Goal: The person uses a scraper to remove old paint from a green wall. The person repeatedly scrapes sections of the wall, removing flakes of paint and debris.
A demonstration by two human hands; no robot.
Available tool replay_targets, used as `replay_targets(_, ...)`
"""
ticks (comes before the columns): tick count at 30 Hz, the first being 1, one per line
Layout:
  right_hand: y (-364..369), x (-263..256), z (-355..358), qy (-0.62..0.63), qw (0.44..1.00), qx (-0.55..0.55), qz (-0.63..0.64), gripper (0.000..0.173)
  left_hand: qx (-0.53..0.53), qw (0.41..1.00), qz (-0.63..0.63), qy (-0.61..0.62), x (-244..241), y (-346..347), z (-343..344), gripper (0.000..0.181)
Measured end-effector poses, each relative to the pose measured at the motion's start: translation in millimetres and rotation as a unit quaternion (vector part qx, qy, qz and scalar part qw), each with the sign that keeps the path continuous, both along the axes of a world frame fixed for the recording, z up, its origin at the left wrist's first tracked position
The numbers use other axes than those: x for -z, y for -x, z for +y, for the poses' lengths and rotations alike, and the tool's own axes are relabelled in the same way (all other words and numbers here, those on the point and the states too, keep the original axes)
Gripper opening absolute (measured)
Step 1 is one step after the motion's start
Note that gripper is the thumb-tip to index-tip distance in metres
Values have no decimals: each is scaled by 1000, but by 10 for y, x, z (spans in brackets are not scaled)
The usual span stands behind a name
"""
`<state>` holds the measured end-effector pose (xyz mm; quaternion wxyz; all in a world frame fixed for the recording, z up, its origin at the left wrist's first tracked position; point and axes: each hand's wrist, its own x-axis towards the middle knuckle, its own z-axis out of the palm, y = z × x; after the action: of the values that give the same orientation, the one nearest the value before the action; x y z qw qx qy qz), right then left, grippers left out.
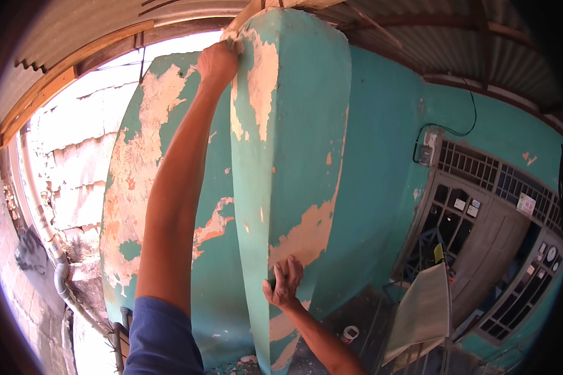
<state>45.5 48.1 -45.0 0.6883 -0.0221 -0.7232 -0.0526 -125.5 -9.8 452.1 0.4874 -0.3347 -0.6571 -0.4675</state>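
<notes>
A masonry pillar (309,117) rises before me, its turquoise paint peeled away in patches of bare plaster (262,79). High up on its left face, close under a timber beam, my left hand (217,63) is curled against the surface. Whether something sits in its fingers is hidden. Lower down, my right hand (285,281) rests at the pillar's front corner with fingers bent, below a wide bare patch (305,234). A small dark spot shows between thumb and fingers; I cannot make out if it is a held object or shadow.
Left of the pillar stands a peeling turquoise wall (140,140), with a plastic drainpipe (62,276) beyond. Corrugated roofing (450,42) hangs overhead. At right are a wooden door (490,248) and a pale panel (420,309). A small tub (350,333) is on the floor near paint debris (241,365).
</notes>
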Motion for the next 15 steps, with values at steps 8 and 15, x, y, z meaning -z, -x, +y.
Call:
replay_targets(8,-40,25,79,-10,1000,10,10,56,46,981,152,-111,592,-468,-6,22)
replay_targets(15,-62,30,90,-13,1000,11,9,56,18,975,198,-104,36,-446,42,21)
